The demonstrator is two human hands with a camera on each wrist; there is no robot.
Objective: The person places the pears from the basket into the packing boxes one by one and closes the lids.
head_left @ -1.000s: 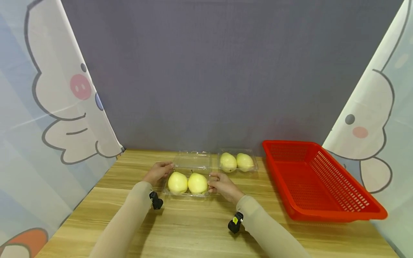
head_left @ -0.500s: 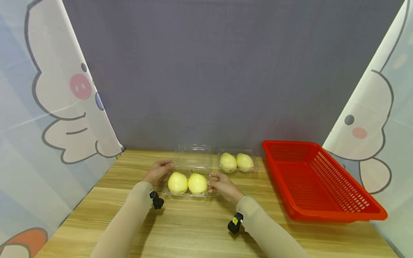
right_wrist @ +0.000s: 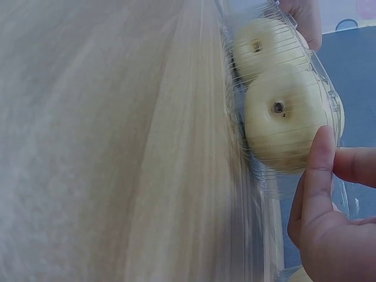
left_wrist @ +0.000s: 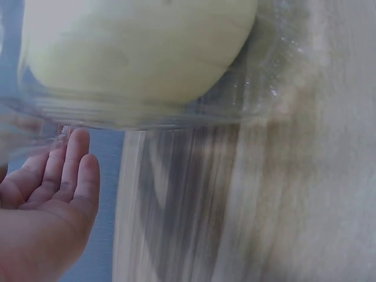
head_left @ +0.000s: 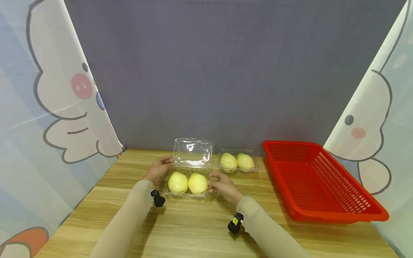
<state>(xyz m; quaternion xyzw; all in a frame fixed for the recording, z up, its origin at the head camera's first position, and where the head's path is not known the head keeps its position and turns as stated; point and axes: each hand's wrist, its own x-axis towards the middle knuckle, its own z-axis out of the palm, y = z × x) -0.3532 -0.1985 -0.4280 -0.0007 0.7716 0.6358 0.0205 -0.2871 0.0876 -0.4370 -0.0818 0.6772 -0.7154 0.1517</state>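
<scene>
A clear plastic clamshell box [head_left: 186,195] holds two yellow-green pears [head_left: 177,183], with its lid [head_left: 193,153] raised at the back. My left hand [head_left: 160,168] is at the lid's left side near the hinge. In the left wrist view its fingers [left_wrist: 75,161] are fairly straight, with the tips touching clear plastic. My right hand [head_left: 224,186] pinches the box's right rim between thumb and fingers, plainest in the right wrist view, where the pears [right_wrist: 285,114] show through the ribbed wall.
Behind and to the right, another clear box [head_left: 255,166] holds two more pears [head_left: 245,162]. A red perforated plastic basket [head_left: 322,215] stands on the table's right side. The wooden table [head_left: 184,229] ends at a grey backdrop [head_left: 206,71].
The lid of the front box has swung upward and now stands higher. My left hand has shifted up slightly. The right hand, the pears and the box's base stay in place.
</scene>
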